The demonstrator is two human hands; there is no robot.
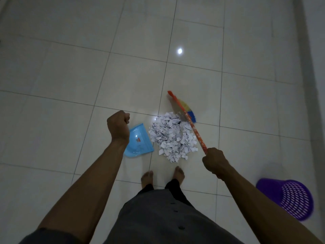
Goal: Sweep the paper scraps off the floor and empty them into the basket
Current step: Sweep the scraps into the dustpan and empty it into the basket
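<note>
A heap of white paper scraps lies on the tiled floor just ahead of my bare feet. A light blue dustpan rests on the floor left of the heap, almost touching it. My left hand is closed in a fist over the dustpan's left edge; its handle is hidden under the fist. My right hand grips the orange handle of the broom. The broom's yellow and blue bristles sit at the far right side of the heap. A purple mesh basket stands at the lower right.
Pale glossy floor tiles stretch ahead and to the left. A wall or door frame runs along the right edge. A lamp's reflection shines on the floor ahead. My feet stand close behind the heap.
</note>
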